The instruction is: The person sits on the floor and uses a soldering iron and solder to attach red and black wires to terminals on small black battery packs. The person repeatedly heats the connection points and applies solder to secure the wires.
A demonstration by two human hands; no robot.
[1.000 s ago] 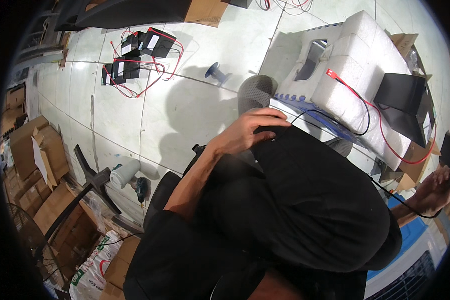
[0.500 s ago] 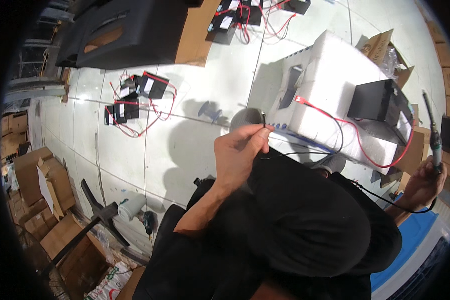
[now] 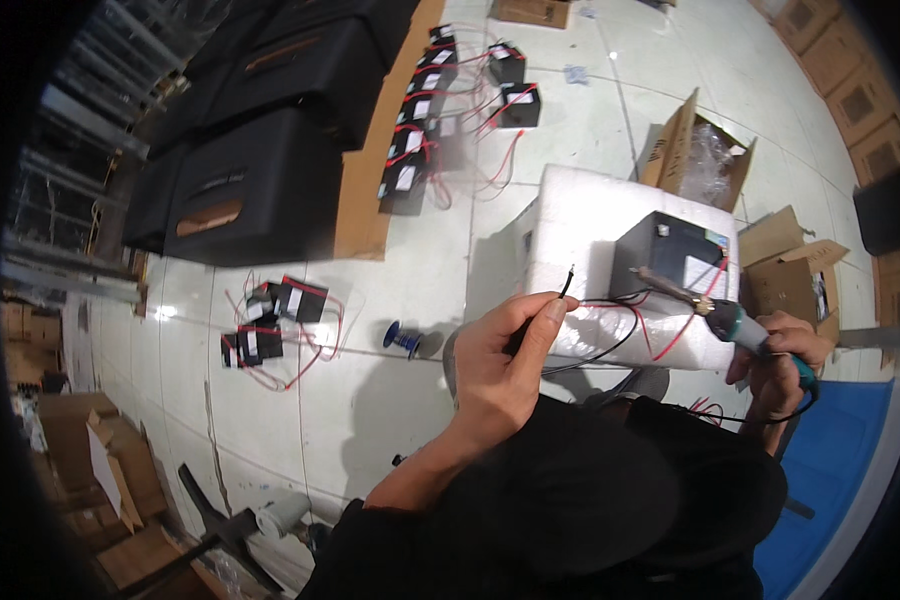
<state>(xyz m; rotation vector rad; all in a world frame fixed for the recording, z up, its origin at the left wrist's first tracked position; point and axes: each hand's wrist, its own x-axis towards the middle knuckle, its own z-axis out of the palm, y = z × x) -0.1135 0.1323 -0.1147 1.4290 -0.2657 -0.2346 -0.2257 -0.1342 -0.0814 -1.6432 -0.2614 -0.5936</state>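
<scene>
My left hand [image 3: 500, 365] pinches a black wire [image 3: 569, 284] between thumb and forefinger, its short bare end pointing up. In my right hand [image 3: 785, 355] is a soldering iron [image 3: 738, 327] with a grey and green handle. Its tip points left, toward the wire end but apart from it, and overlaps the front of a black battery [image 3: 640, 255] in the view; whether they touch I cannot tell. The battery sits on a white foam block [image 3: 568, 205]. Red and black leads [image 3: 660, 345] loop in front of it.
A blue solder spool [image 3: 402, 338] stands on the tiled floor, left of my left hand. Several batteries with red leads [image 3: 270, 320] lie farther left, and others [image 3: 410, 150] at the back. Large black cases [image 3: 260, 190] stand far left. An opened carton [image 3: 705, 155] holds clear plastic.
My right hand has brought the soldering iron inward from the far right, tilting it leftward. My left hand still pinches the black wire. The view has shifted, showing more of the far floor.
</scene>
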